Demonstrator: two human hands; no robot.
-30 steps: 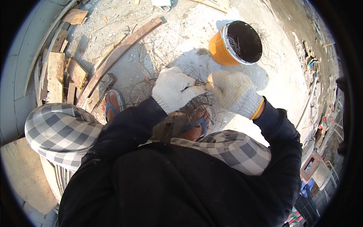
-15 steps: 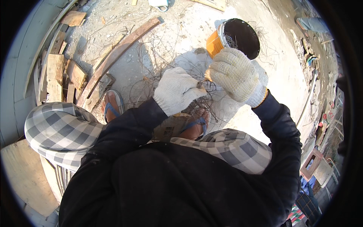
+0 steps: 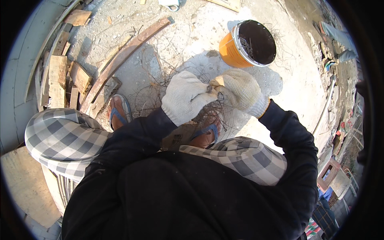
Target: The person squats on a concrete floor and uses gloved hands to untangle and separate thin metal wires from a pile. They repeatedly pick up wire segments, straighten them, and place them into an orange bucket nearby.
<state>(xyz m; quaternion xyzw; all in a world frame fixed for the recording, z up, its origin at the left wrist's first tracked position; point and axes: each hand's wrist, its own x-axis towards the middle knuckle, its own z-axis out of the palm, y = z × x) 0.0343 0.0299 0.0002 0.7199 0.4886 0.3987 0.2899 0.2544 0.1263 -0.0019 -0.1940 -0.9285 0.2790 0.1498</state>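
Note:
My left hand, in a white knitted glove, is closed on a tangle of thin dark wire. Its thumb and fingers pinch the bundle near the top. Against it sits my right hand, in a yellowed knitted glove, with curled fingertips pinching the same wire beside the left fingers. Loose strands hang below both hands, above my right foot. Just beyond the right hand stands an orange bucket with a dark inside, tilted toward the right in view, with some wire pieces in it.
Scrap wood blocks lie at the left beside a long reddish-brown plank. More wire strands are scattered over the pale, dusty ground. A white mug is at the far edge. A reddish hollow brick lies at the right.
My right hand has come down and left, away from the bucket's rim, and now meets the left hand at the wire. The left hand has barely moved.

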